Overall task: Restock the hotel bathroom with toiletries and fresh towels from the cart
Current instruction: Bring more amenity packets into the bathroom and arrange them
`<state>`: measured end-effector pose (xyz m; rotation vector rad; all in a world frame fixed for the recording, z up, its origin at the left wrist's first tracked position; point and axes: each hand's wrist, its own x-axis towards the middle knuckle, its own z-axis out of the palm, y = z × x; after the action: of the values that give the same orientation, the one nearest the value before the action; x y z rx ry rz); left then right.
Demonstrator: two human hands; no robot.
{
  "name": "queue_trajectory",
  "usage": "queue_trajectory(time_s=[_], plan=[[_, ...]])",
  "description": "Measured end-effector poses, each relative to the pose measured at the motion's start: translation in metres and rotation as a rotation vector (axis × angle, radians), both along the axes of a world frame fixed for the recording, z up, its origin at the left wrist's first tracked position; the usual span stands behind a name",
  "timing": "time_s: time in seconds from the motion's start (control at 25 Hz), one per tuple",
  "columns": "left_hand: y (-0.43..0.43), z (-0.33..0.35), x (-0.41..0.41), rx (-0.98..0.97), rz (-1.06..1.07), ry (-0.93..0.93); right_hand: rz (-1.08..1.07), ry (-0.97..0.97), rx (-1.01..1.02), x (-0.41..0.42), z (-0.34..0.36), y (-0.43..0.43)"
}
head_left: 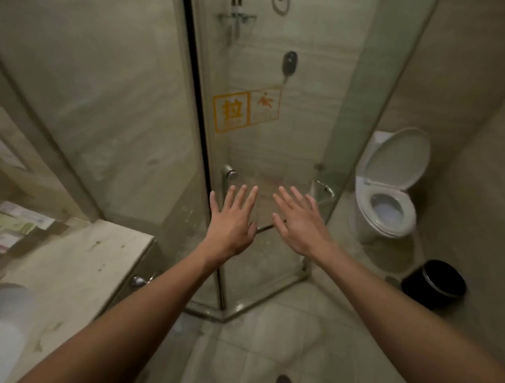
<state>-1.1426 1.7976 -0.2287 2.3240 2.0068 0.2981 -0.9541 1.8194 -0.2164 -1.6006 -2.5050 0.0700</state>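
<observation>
The glass shower door [276, 151] stood closed, beside the far corner of the worktop [80, 264]. The left hand [232, 225] and the right hand [302, 226] were both spread flat and empty, near the glass. On the corner shelf [248, 17] inside stood two small bottles [237, 5]; no towels or cart were visible. The sign seemed to say pull, so I judge the left hand should grasp the round knob [231, 174], not push.

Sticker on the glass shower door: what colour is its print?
Orange: the sticker shows best in the head view.
</observation>
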Motion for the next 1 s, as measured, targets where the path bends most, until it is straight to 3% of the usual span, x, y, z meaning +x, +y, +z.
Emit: queue_trajectory(time_s=[0.48,1.0], plan=[[-0.041,0.012,0.172,0.029,-0.517,-0.102,-0.519,-0.026,0.034,0.169,0.002,-0.135],[-0.156,0.001,0.406,-0.021,-0.878,-0.044,-0.831,0.08,-0.03,0.368,-0.031,-0.297]])
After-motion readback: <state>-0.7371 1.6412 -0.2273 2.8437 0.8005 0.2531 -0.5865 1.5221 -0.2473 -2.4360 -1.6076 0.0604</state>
